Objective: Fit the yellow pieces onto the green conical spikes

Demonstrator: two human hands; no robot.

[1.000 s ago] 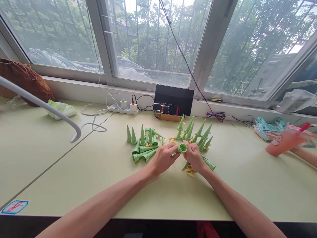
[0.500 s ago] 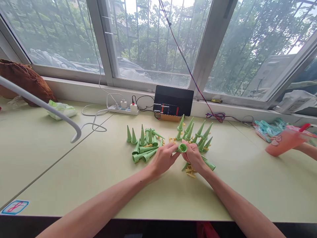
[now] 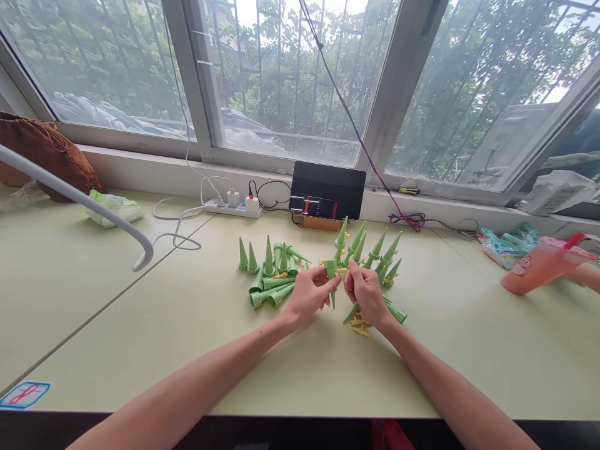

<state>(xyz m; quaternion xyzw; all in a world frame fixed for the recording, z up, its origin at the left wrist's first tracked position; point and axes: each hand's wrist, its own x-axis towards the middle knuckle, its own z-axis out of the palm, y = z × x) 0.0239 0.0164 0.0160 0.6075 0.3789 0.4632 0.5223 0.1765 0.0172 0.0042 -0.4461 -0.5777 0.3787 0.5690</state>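
My left hand (image 3: 308, 294) is closed around a green plastic watering spike (image 3: 330, 267), its wide ribbed end up and its tip pointing down. A small yellow valve peg (image 3: 342, 271) sticks out sideways from the spike's upper part. The closed fingers of my right hand (image 3: 367, 294) pinch the peg's outer end, partly hiding it. Left of my hands lie and stand several green spikes (image 3: 267, 297). Behind my right hand, several upright spikes (image 3: 375, 250) carry yellow pegs. Loose yellow pegs (image 3: 360, 326) lie in a small pile beneath my right wrist, beside another lying spike (image 3: 396, 312).
A black tablet (image 3: 328, 187) leans by the window behind a phone-like screen. A power strip (image 3: 234, 209) with white cables lies left of it. At right, another person's hand is at a tilted pink cup (image 3: 539, 265). A white curved bar (image 3: 94, 206) crosses the left side.
The spike has turned from its open end facing me to hanging tip down in my left hand. My right hand has shifted slightly right, off the spike's rim to the yellow peg.
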